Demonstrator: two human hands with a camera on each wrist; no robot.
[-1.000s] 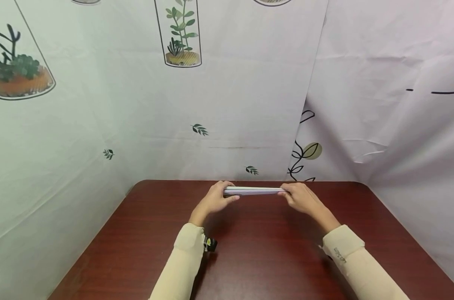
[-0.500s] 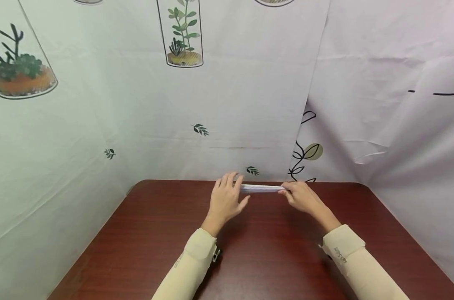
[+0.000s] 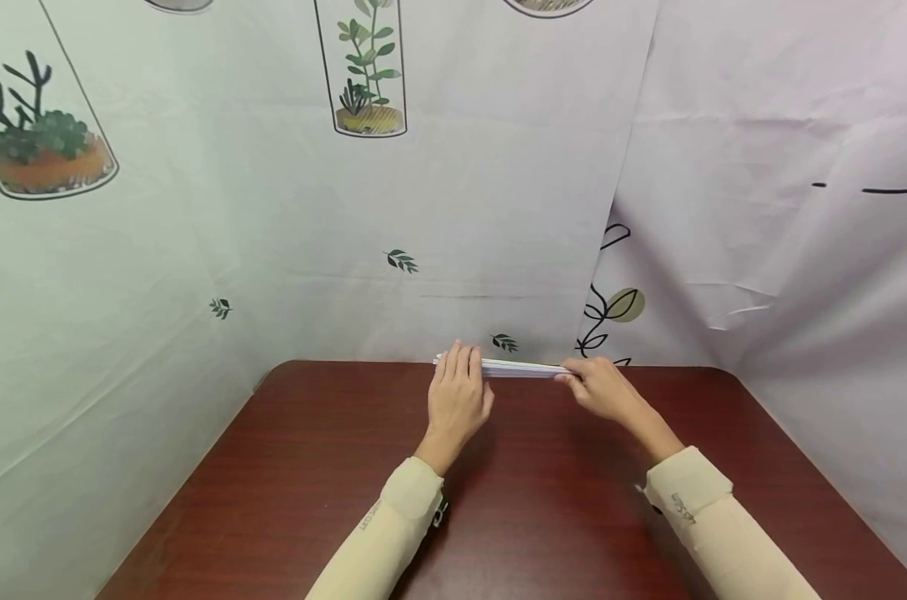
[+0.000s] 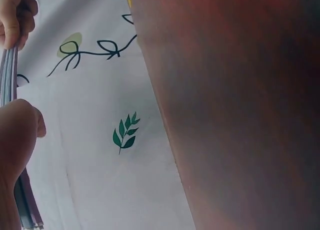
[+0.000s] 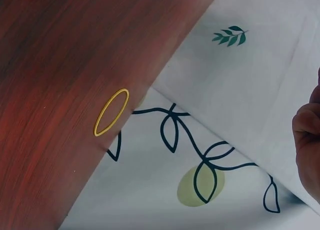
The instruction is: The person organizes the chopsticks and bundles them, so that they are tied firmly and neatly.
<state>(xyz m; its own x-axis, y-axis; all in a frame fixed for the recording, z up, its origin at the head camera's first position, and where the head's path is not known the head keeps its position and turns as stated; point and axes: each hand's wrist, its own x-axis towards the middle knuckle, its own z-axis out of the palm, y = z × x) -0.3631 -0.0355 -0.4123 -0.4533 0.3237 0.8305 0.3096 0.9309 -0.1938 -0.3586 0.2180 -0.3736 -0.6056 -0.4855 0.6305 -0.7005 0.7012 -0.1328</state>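
A thin stack of pale white and purplish layers point(image 3: 524, 369) is held level near the table's far edge, seen edge-on. My right hand point(image 3: 602, 388) pinches its right end, thumb on the near side. Toward the left end, my left hand point(image 3: 456, 400) lies across it with four straight fingers together over the top and the thumb near the lower edge. In the left wrist view the left thumb point(image 4: 22, 125) crosses the stack, a fingertip showing past it. Only knuckles of the right hand point(image 5: 306, 145) show in the right wrist view, and the stack is hidden there.
A thin yellow loop like a rubber band point(image 5: 111, 112) lies by the table's far edge in the right wrist view. The dark red-brown table point(image 3: 528, 500) meets a white plant-print cloth point(image 3: 461, 208) behind and at both sides.
My left hand let go of the stack's left end, spread its fingers and shifted right, then brought them together over the stack. The right hand kept its grip, rising slightly.
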